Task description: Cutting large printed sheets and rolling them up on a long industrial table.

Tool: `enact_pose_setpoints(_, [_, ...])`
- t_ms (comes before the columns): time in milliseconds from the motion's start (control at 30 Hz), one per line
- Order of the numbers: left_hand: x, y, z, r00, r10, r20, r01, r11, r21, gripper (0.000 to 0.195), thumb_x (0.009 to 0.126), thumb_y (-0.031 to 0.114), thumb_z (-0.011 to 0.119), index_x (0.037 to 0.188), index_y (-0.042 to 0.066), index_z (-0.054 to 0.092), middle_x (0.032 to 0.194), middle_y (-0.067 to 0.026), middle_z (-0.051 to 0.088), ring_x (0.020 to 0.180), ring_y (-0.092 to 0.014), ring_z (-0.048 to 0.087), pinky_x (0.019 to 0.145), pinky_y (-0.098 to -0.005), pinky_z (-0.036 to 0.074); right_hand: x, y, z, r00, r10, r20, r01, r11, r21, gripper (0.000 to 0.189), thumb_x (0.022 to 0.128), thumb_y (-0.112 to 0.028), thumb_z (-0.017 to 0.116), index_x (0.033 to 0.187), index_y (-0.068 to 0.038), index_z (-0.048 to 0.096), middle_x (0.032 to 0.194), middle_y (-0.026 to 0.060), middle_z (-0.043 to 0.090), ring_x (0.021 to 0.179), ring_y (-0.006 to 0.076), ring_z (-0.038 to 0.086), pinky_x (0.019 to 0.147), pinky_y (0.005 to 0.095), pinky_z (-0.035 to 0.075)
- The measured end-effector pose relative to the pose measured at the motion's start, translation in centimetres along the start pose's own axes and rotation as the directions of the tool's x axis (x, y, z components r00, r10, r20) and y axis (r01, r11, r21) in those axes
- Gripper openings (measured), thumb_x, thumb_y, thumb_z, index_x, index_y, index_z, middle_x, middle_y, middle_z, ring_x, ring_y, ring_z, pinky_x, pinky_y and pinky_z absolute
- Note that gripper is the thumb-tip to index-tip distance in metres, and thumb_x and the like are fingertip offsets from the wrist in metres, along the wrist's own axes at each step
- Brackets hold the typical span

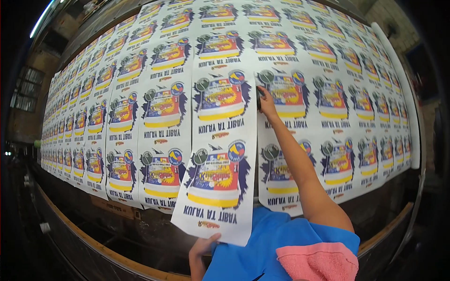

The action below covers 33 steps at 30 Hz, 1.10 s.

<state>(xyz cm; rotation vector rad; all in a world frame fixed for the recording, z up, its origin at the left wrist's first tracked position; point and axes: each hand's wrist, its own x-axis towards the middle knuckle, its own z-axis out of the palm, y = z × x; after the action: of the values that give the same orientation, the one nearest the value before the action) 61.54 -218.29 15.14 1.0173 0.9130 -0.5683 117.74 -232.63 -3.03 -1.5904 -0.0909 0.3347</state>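
A wide white sheet [313, 135] with rows of the same coloured print covers the large sloping surface before me. The prints stand upside down to me and bear writing. My left hand [205, 243] pinches the bottom edge of a narrow printed strip [219, 219], drawn towards my body. Higher up, my right hand [268, 103] grips a black-handled tool [259, 99], perhaps scissors; its blade is hidden. It sits at the strip's right side, where a slit parts the strip from the sheet from just above the hand downward. Other vertical cuts run left of the strip.
A white rolled edge [414, 123] bounds the sheet at right. Wooden rails [86, 242] run below on both sides, with a dark gap behind them. A pink towel [318, 261] hangs over my blue shirt [242, 261]. A lit tube lamp [42, 19] shows at upper left.
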Motion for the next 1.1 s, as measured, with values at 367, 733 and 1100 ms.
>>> enact_pose_setpoints(367, [-0.9,-2.4,1.6,0.985,-0.007,-0.174,-0.037,0.968,-0.249,0.042,0.086,0.016,0.074,0.123,0.004,0.057,0.122,-0.0063,0.054,0.118,-0.02,0.048,0.104,-0.0316,0.037,27.9,-1.8,-0.2,0.995,-0.067,-0.069,0.037,0.931,-0.364,0.042,0.083,-0.017,0.062,0.124,-0.019,0.065,0.09,0.0119,0.067,0.061,0.0147,0.058,0.053,0.03,0.047])
enact_pose_setpoints(733, [1.4,-2.2,1.5,0.941,-0.239,-0.24,0.171,0.947,-0.272,0.064,0.088,0.02,0.074,0.141,0.001,0.042,0.133,-0.0087,0.053,0.119,-0.019,0.048,0.102,-0.0322,0.038,26.5,-8.7,-1.3,0.941,-0.333,0.056,0.336,0.94,-0.055,0.054,0.092,-0.015,0.065,0.142,-0.008,0.043,0.067,-0.0003,0.059,0.055,0.0072,0.051,0.048,0.023,0.037])
enact_pose_setpoints(1100, [1.0,-8.0,-1.4,0.959,0.148,-0.243,-0.083,0.962,0.259,0.041,0.094,0.039,0.065,0.074,0.003,0.067,0.069,-0.0002,0.062,0.071,-0.006,0.052,0.067,-0.0231,0.042,-9.9,-5.1,-9.5,0.996,0.084,-0.013,-0.08,0.981,0.175,0.053,0.092,-0.01,0.064,0.141,-0.016,0.044,0.068,0.0011,0.057,0.049,0.0075,0.051,0.042,0.0231,0.039])
